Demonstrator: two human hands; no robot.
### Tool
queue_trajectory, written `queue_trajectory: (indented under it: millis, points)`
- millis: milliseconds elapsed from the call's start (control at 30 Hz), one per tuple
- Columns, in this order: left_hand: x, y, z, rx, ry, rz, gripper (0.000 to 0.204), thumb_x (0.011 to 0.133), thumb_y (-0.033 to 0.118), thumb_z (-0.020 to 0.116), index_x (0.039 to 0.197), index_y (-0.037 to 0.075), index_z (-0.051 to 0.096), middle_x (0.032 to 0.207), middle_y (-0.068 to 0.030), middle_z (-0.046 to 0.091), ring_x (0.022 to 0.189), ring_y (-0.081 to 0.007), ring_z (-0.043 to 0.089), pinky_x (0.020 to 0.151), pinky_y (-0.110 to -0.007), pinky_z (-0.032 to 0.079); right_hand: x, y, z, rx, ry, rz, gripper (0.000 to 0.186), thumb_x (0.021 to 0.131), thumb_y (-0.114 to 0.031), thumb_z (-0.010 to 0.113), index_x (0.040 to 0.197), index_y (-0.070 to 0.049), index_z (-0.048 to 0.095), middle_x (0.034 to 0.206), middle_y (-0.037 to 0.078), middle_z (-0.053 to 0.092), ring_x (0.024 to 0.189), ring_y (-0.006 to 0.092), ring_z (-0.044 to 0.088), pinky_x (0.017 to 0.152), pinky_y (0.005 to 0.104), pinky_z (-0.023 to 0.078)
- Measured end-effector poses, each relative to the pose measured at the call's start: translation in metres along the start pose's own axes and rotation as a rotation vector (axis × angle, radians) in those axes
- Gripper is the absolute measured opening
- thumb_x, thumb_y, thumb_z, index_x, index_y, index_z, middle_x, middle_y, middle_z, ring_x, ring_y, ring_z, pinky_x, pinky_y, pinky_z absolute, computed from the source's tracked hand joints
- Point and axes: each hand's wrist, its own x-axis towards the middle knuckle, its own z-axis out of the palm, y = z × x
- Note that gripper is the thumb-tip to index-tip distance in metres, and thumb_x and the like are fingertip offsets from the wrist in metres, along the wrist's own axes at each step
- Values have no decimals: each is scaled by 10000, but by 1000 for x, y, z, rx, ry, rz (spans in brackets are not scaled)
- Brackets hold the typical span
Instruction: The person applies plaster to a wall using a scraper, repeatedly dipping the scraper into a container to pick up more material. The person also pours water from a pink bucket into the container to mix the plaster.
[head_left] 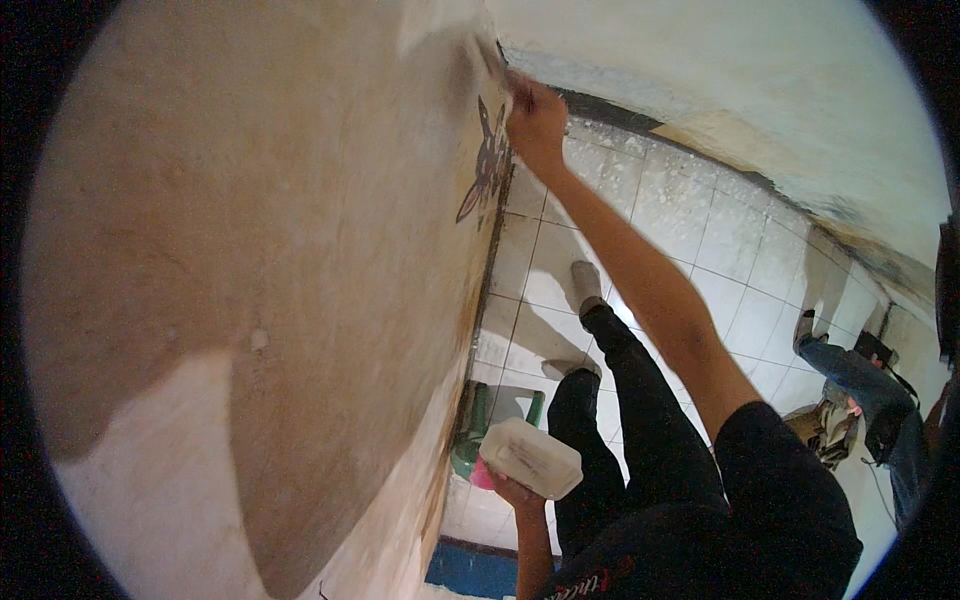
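Within left hand, 1 pale tub

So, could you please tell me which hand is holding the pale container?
The left hand, lower in view, holds the container; the right hand, raised beside the tan wall, does not.

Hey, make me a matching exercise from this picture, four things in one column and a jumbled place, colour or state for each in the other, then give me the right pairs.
Column one
1. Right hand
2. Left hand
3. Tub
4. Floor

Column two
A. Pale and box-shaped, with rounded corners
B. Close to where two walls meet
C. White, marked with a grid of lines
D. Holding item 3

Right pairs: 1-B, 2-D, 3-A, 4-C
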Motion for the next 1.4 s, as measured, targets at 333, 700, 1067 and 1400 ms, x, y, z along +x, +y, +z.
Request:
queue_trajectory:
  millis: [333, 700, 1067, 1400]
  points:
    - [1, -1, 5, -180, 167, -164, 563, 920, 512, 480, 1338, 139, 430, 1296, -98, 505, 1147, -301, 540, 984, -470, 458, -126, -51, -19, 107, -353, 212, 414, 785, 65, 446, 1132, -46, 644, 964, 185, 687, 831, 195, 687, 718, 319, 499]
    - [9, 0, 25, 203, 146, -40, 668, 893, 578, 500, 1366, 120, 389, 1322, -107, 485, 1161, -315, 527, 967, -492, 465, -24, 78, 8, -52, -21, -41, 272, 877, -62, 497, 1082, -53, 675, 874, 206, 677, 698, 323, 654, 659, 382, 491]
    - [8, -22, -5, -243, 234, -280, 593, 920, 583, 432, 1299, 132, 494, 1268, -80, 554, 1166, -284, 531, 1016, -467, 413, -107, 44, 26, 80, -174, 77, 204, 787, -61, 550, 945, -38, 677, 836, 227, 647, 819, 421, 616, 717, 484, 451]
    - [9, -16, -23, -98, 208, -188, 588, 931, 561, 399, 1367, 167, 417, 1305, -101, 508, 1168, -317, 523, 987, -501, 443, -189, -38, -42, 225, -378, 236, 357, 872, 27, 467, 1193, -40, 607, 1082, 237, 638, 1029, 355, 635, 870, 377, 508]
